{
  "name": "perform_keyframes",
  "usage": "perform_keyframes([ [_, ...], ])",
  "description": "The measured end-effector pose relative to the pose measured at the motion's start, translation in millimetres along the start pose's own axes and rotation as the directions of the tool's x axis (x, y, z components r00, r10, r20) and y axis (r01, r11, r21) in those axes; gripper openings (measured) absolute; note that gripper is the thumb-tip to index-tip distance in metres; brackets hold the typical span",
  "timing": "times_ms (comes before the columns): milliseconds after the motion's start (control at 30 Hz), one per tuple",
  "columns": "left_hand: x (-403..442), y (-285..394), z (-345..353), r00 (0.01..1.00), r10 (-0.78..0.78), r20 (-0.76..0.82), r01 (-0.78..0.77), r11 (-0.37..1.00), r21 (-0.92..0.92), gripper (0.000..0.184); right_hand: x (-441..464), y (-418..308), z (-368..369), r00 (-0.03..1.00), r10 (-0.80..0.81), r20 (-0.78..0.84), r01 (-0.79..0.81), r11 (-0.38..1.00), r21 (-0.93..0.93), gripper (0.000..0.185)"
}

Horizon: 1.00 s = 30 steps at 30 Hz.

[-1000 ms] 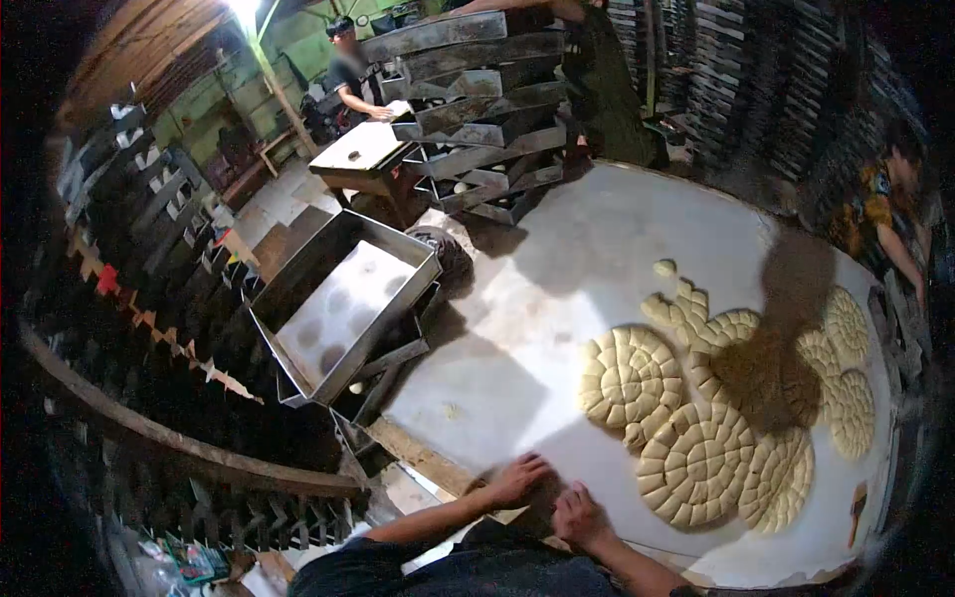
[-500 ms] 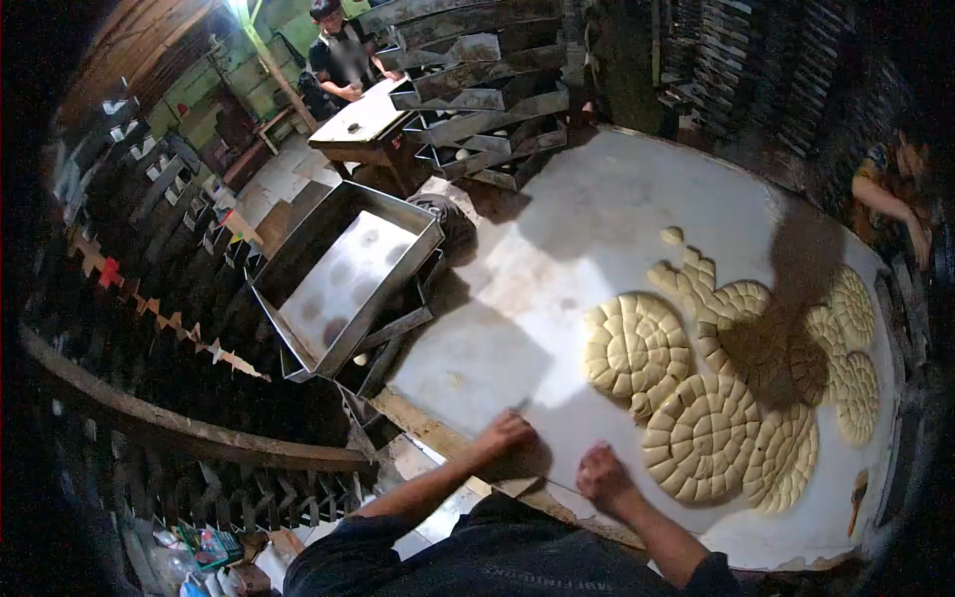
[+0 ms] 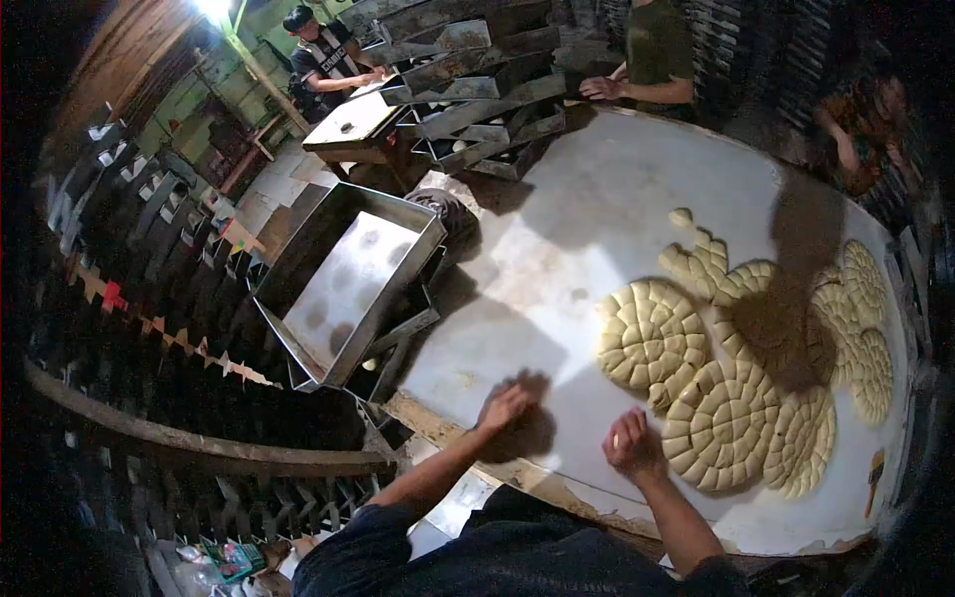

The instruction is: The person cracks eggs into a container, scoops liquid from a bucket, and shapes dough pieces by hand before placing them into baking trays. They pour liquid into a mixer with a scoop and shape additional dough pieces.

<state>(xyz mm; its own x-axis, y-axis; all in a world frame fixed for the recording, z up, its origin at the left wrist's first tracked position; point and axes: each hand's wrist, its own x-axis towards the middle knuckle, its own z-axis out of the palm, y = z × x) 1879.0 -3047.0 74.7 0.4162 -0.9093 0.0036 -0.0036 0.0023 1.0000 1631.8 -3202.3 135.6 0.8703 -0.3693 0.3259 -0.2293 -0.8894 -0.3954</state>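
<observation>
My left hand [image 3: 505,406] is over the near edge of the pale worktable [image 3: 477,343], palm down with its fingers curled; whatever lies under them is hidden. Further right, my right hand [image 3: 635,445] is closed, and a pale bit like a piece of dough shows between its fingers. Just beside that hand lie round, flat clusters of cut dough pieces, one [image 3: 652,336] behind it and another [image 3: 721,423] to its right. A small loose dough piece [image 3: 680,217] sits at the far end of the dough.
A deep metal tray [image 3: 348,289] stands stacked at the table's left. More trays [image 3: 477,90] are piled behind. A brush [image 3: 874,483] lies near the right edge. One person [image 3: 328,65] works at a small table, another [image 3: 657,60] at the far edge, a third [image 3: 865,129] at right.
Both hands have lifted slightly away from the table's near edge, the right one turning so a pale bit shows. A person has come into view at the far edge. The view has shifted a little.
</observation>
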Motion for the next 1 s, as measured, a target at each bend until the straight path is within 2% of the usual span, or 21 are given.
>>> perform_keyframes([
  [33, 20.9, 2.0, -5.5, 0.980, 0.197, 0.010, -0.177, 0.854, 0.488, 0.027, 8.6, 4.4, 21.5, 0.996, 0.063, -0.068, -0.064, 0.998, -0.003, 0.008],
  [67, 42.1, 5.1, -7.2, 0.926, 0.358, 0.117, -0.285, 0.463, 0.839, 0.025, 19.5, -0.4, 31.5, 0.995, 0.070, -0.065, -0.070, 0.998, -0.001, 0.008],
  [133, 68.6, 13.8, 19.7, 0.898, 0.416, 0.145, -0.374, 0.545, 0.751, 0.023, 34.5, -24.7, 47.0, 0.935, 0.292, -0.202, -0.299, 0.954, -0.005, 0.009],
  [200, 59.8, -0.3, 33.7, 0.918, 0.375, 0.131, -0.353, 0.621, 0.700, 0.025, 26.2, -40.2, 55.7, 0.928, 0.302, -0.219, -0.294, 0.953, 0.071, 0.011],
  [267, 30.8, -13.9, 44.2, 0.904, 0.317, 0.288, -0.428, 0.687, 0.587, 0.032, -1.5, -60.2, 56.7, 0.968, 0.210, -0.137, -0.199, 0.976, 0.086, 0.012],
  [300, 6.9, 4.0, 37.7, 0.873, 0.267, 0.409, -0.462, 0.721, 0.516, 0.041, -8.6, -75.5, 24.6, 0.983, 0.179, 0.034, -0.181, 0.982, 0.060, 0.014],
  [333, -12.6, 9.9, 28.6, 0.841, 0.187, 0.507, -0.504, 0.612, 0.610, 0.043, -19.0, -72.3, 23.2, 0.974, 0.218, 0.058, -0.221, 0.974, 0.055, 0.014],
  [400, -31.7, -8.0, -6.6, 0.738, 0.223, 0.637, -0.674, 0.297, 0.676, 0.043, -47.1, -58.0, 25.7, 0.935, 0.328, 0.136, -0.351, 0.911, 0.217, 0.014],
  [433, -25.9, 18.7, -17.8, 0.867, -0.105, 0.487, -0.308, 0.656, 0.689, 0.042, -55.1, -54.2, 23.0, 0.826, 0.537, 0.168, -0.563, 0.793, 0.232, 0.014],
  [467, -8.4, 46.0, -36.0, 0.859, -0.220, 0.462, -0.084, 0.829, 0.552, 0.042, -59.7, -55.7, 19.0, 0.675, 0.711, 0.198, -0.737, 0.635, 0.232, 0.016],
  [500, 5.0, 67.9, -46.8, 0.924, -0.151, 0.350, -0.108, 0.776, 0.621, 0.039, -58.3, -64.8, 16.2, 0.656, 0.727, 0.203, -0.755, 0.622, 0.209, 0.016],
  [533, 36.6, 17.4, -63.6, 0.938, -0.185, 0.293, 0.105, 0.957, 0.269, 0.038, -50.2, -70.4, 13.6, 0.526, 0.817, 0.236, -0.827, 0.425, 0.369, 0.018],
  [567, 62.0, 67.7, -70.0, 0.958, 0.226, 0.176, -0.283, 0.845, 0.454, 0.032, -39.6, -75.9, 11.1, 0.391, 0.874, 0.288, -0.835, 0.206, 0.510, 0.020],
  [600, 99.0, 62.6, -78.3, 0.999, 0.044, 0.027, -0.048, 0.979, 0.199, 0.032, -24.3, -87.2, 11.7, 0.382, 0.881, 0.280, -0.842, 0.207, 0.497, 0.020],
  [633, 129.3, 56.0, -85.4, 0.981, -0.184, -0.058, 0.178, 0.979, -0.097, 0.033, -4.2, -105.9, 15.6, 0.501, 0.834, 0.231, -0.773, 0.311, 0.552, 0.020],
  [667, 141.9, 67.8, -91.8, 0.991, 0.126, -0.048, -0.102, 0.934, 0.341, 0.036, 17.9, -126.6, 19.4, 0.608, 0.774, 0.179, -0.691, 0.403, 0.600, 0.021],
  [733, 175.9, 14.4, -97.3, 0.998, 0.068, 0.001, -0.068, 0.993, 0.092, 0.035, 81.1, -174.5, 6.2, 0.753, 0.657, -0.045, -0.586, 0.699, 0.410, 0.023],
  [800, 188.8, -45.0, -99.2, 0.993, -0.040, 0.112, 0.062, 0.978, -0.197, 0.035, 96.9, -178.8, 33.4, 0.827, 0.508, -0.241, -0.454, 0.856, 0.248, 0.026],
  [900, 179.2, -123.9, -103.2, 0.956, -0.074, 0.283, 0.213, 0.842, -0.496, 0.035, 70.3, -161.8, 94.0, 0.812, 0.552, -0.191, -0.512, 0.830, 0.221, 0.038],
  [967, 116.2, -29.4, -103.5, 0.989, -0.072, 0.128, 0.111, 0.935, -0.336, 0.040, 71.2, -156.3, 103.3, 0.798, 0.573, -0.188, -0.537, 0.817, 0.210, 0.048],
  [1000, 83.8, 5.2, -106.5, 0.997, -0.053, 0.051, 0.065, 0.965, -0.255, 0.044, 74.1, -153.9, 105.6, 0.797, 0.552, -0.245, -0.521, 0.834, 0.182, 0.039],
])
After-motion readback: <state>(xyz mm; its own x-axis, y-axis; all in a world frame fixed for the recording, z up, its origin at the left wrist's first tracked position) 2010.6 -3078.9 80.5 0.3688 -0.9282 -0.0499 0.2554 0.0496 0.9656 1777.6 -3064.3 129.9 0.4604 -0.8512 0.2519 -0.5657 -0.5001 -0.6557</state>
